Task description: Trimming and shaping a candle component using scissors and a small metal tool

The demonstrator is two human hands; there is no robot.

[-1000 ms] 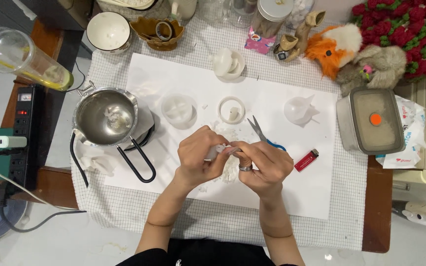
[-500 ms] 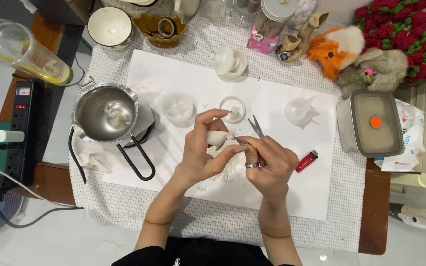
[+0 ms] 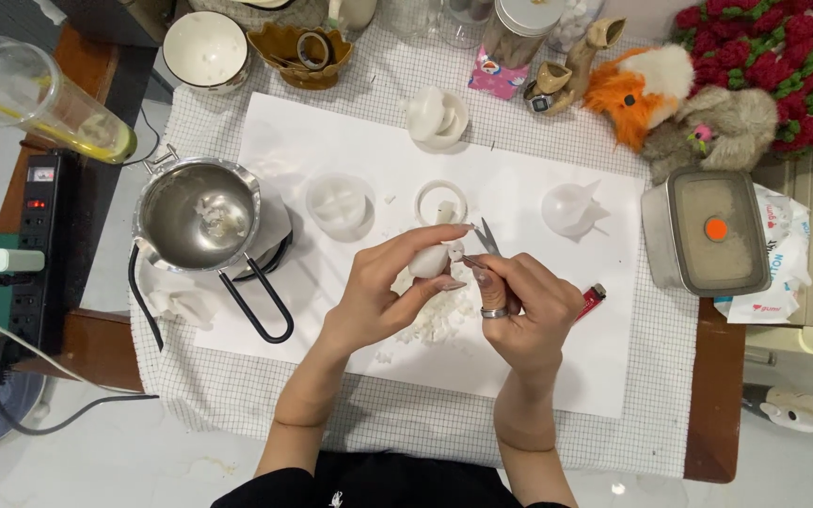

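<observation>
Pot (image 3: 201, 218) left of wax piece (image 3: 428, 258)

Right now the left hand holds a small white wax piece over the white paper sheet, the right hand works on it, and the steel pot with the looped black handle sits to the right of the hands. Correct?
Not quite. The head view shows the steel pot to the left of the hands, not the right. The rest holds: the left hand holds the white wax piece over the paper sheet, and the right hand works on it.

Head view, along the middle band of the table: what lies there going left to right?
Power strip → steel pot → round white mould → left hand holding a white wax piece → right hand → translucent mould → lidded steel container.
</observation>
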